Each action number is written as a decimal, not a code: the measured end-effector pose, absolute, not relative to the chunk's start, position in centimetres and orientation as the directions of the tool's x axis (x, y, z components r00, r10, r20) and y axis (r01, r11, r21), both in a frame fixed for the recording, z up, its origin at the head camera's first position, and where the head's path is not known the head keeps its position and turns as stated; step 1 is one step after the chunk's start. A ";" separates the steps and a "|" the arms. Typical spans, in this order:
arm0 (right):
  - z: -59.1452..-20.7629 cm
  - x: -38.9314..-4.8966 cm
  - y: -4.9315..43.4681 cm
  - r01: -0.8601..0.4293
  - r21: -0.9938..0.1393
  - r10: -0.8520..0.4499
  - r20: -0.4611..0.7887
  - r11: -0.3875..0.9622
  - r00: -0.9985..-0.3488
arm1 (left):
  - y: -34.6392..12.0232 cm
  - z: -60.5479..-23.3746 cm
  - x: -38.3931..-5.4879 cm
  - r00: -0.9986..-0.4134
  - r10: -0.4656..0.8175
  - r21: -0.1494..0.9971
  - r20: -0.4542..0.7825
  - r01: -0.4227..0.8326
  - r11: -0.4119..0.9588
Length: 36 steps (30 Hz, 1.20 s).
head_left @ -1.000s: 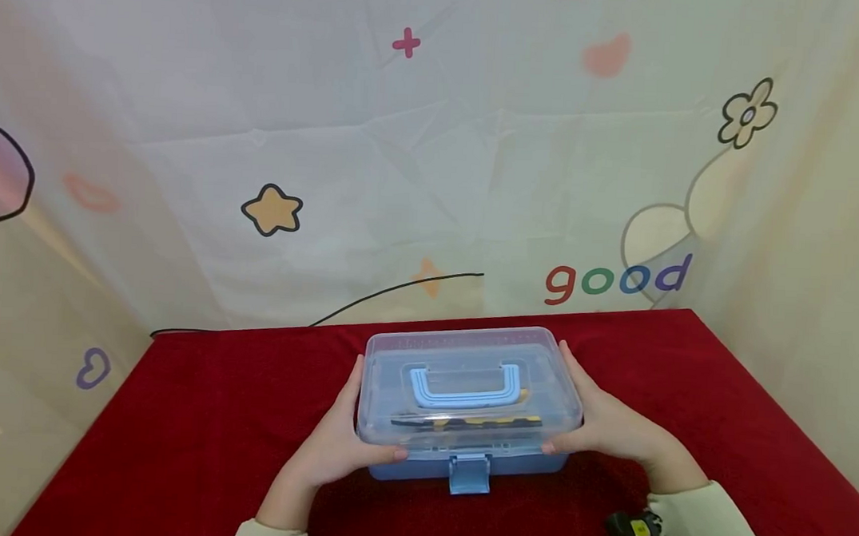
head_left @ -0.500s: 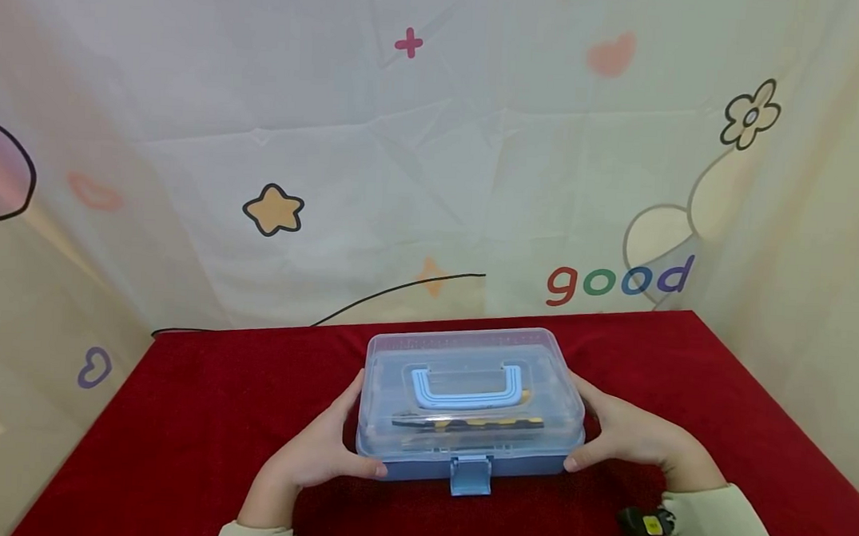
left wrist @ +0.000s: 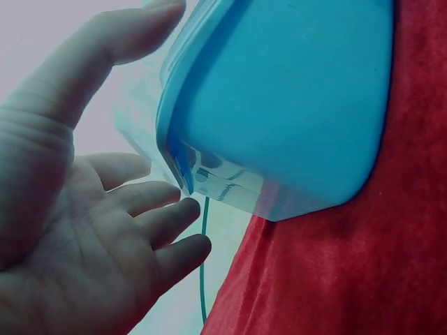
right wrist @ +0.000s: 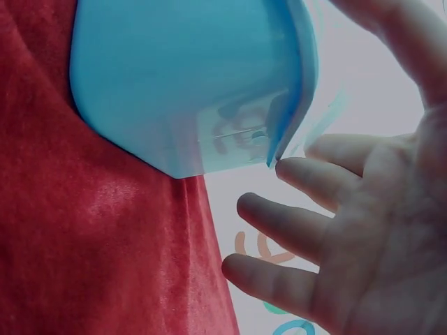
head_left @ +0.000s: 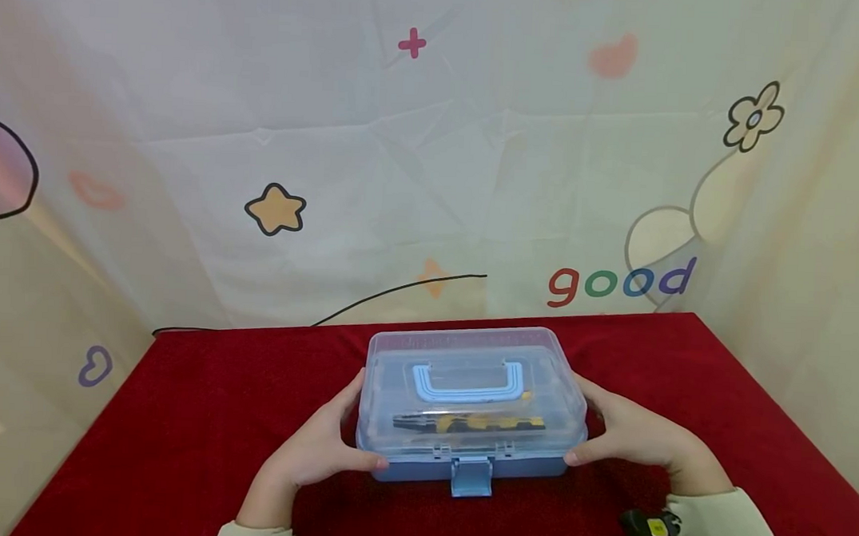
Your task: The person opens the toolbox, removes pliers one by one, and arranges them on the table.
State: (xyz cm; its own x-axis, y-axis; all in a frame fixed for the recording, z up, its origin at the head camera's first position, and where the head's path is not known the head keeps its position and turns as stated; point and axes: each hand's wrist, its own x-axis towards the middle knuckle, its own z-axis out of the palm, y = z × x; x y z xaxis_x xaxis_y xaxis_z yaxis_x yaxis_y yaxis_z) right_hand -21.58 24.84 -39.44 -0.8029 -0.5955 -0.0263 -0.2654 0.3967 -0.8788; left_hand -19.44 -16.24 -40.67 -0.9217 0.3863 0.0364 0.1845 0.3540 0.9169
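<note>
A blue plastic storage box point(head_left: 428, 472) with a clear lid point(head_left: 391, 386) lies in the head view, its light blue handle point(head_left: 467, 396) on top. Its front latch point(head_left: 471, 478) hangs down, and the lid's front edge appears slightly raised. Through the lid shows a long yellow-and-black item point(head_left: 480, 422). My left hand point(head_left: 313, 451) stretches along the left end, thumb at the front corner. At the right end, my right hand point(head_left: 638, 433) mirrors it. Both wrist views show nearly straight fingers close to the lid's rim, palms apart from the box's end walls.
A red velvet cloth point(head_left: 214, 418) covers the table. Behind it hangs a pale printed curtain point(head_left: 319, 159) with a star and the word "good". A small black device with a yellow label point(head_left: 652, 527) sits by my right sleeve point(head_left: 724, 529).
Both thumbs have slid outward and down from the lid's front edge to the front corners. The lid's front has risen slightly, and two clips show there. The box stays in place.
</note>
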 end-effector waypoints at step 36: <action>-37.1 -20.2 24.2 -0.315 -0.772 -0.261 0.198 0.552 -0.945 | -15.3 -39.7 -18.9 -0.980 0.066 0.907 0.186 0.197 0.372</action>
State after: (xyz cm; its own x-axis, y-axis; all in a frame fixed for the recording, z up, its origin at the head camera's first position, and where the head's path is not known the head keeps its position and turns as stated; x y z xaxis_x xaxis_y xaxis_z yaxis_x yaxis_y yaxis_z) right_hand -20.23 24.17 -37.08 -0.9447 -0.2611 0.1985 -0.3149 0.5525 -0.7718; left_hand -18.90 -15.32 -39.66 -0.9804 0.0658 0.1859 0.1969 0.3718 0.9072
